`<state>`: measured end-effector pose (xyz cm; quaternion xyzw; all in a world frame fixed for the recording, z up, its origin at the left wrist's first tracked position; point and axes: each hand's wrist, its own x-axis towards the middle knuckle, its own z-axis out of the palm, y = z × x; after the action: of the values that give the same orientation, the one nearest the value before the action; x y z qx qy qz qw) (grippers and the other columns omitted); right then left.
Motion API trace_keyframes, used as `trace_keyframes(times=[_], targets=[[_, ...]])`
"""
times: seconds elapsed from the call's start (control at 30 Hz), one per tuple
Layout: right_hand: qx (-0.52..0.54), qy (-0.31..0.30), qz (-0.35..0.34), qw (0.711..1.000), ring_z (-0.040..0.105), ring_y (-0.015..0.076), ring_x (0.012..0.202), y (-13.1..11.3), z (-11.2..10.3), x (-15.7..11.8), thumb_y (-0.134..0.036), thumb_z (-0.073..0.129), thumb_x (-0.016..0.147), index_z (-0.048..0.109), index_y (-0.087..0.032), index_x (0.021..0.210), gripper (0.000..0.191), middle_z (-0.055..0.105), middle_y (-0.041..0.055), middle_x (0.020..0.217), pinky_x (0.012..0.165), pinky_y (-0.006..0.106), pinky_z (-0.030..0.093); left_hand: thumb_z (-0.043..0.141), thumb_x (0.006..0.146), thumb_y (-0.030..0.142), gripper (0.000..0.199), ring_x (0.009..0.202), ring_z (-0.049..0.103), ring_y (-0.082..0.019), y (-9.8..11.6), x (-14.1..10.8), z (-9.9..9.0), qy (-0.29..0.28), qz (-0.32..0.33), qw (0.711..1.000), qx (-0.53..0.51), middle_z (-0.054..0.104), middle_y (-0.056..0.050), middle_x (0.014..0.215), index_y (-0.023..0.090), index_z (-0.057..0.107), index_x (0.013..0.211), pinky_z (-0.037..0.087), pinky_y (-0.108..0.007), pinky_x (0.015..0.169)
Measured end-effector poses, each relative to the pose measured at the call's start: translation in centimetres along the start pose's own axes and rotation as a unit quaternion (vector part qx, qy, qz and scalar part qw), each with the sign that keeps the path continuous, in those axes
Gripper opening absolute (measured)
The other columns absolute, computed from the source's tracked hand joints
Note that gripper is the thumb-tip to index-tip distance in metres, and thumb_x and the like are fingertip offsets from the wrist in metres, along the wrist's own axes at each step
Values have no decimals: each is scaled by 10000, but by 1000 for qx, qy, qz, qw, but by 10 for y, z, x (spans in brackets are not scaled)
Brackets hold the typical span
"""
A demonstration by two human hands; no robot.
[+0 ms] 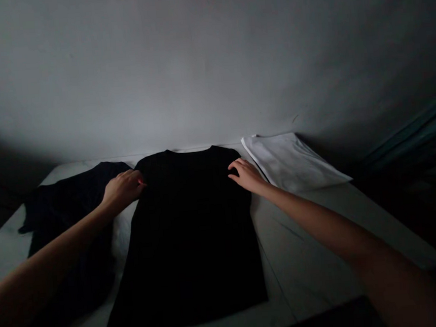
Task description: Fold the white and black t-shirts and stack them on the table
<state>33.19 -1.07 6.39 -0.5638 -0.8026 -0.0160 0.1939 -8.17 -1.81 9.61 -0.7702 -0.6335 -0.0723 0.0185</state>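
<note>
A black T-shirt (pixel 194 237) lies spread flat on the table, its neckline toward the wall and its hem toward me. My left hand (pixel 124 187) is at the shirt's left sleeve, with fingers and thumb closed on the cloth near the shoulder. Over on the opposite sleeve, my right hand (pixel 245 175) is curved, a small gap showing between thumb and fingertips above the dark fabric. Dim light hides the shirt's details.
A dark navy garment (pixel 66 197) lies to the left, partly under my left forearm. Folded white cloth (pixel 294 159) rests at the back right. The pale marbled table (pixel 297 248) meets a grey wall (pixel 194 64). Teal fabric (pixel 421 125) shows at far right.
</note>
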Motion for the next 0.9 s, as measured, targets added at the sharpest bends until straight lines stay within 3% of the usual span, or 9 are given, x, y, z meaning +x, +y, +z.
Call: trace_keyframes(times=[0.13, 0.23, 0.37, 0.5, 0.6, 0.77, 0.9], targets=[[66, 0, 14, 998, 630, 228, 998, -28, -16, -104, -205, 657, 854, 603, -233, 1024, 180, 614, 59, 1048, 886, 382, 530, 530, 824, 505, 293, 853, 663, -274, 1, -108, 1, -16, -32, 997, -72, 683, -64, 916, 232, 600, 905, 491, -361, 729], [95, 9, 48, 994, 646, 240, 968, -51, -25, -171, -218, 656, 855, 587, -236, 1089, 244, 608, 72, 1042, 853, 402, 559, 492, 836, 556, 339, 835, 669, -278, 8, -173, 6, -9, -49, 993, -108, 682, -65, 878, 240, 582, 918, 500, -381, 729], [128, -1, 1, 992, 613, 234, 1101, -78, -38, -215, -131, 576, 882, 559, -263, 1222, 365, 602, 77, 1159, 942, 425, 543, 459, 862, 548, 352, 881, 662, -291, 21, -228, 18, 44, -10, 992, -114, 686, -93, 942, 233, 594, 942, 503, -430, 824], [136, -45, -141, 980, 581, 217, 1165, -96, -41, -210, -16, 545, 843, 593, -263, 1229, 461, 606, 66, 1255, 1012, 439, 500, 455, 885, 521, 345, 911, 652, -295, 31, -249, 31, 91, 7, 990, -106, 680, -111, 984, 223, 597, 985, 496, -445, 871], [134, -71, -224, 963, 613, 218, 1084, -102, -36, -200, -15, 580, 829, 651, -225, 1114, 361, 651, 72, 1169, 951, 417, 522, 482, 894, 460, 278, 896, 640, -287, 33, -254, 34, 106, 1, 990, -90, 669, -105, 970, 226, 601, 985, 489, -447, 875], [163, -43, -200, 965, 635, 188, 932, -98, -24, -199, -71, 596, 862, 655, -210, 982, 192, 663, 53, 998, 838, 343, 538, 544, 880, 347, 144, 914, 612, -282, 53, -260, 23, 100, 30, 990, -90, 666, -79, 985, 251, 651, 900, 487, -429, 828], [194, -58, -191, 960, 636, 166, 912, -88, -18, -196, -65, 593, 868, 669, -208, 965, 188, 651, 42, 992, 816, 303, 524, 578, 891, 267, 106, 875, 628, -221, 109, -245, 16, 12, 127, 977, -172, 685, -46, 933, 247, 679, 913, 493, -360, 795]])
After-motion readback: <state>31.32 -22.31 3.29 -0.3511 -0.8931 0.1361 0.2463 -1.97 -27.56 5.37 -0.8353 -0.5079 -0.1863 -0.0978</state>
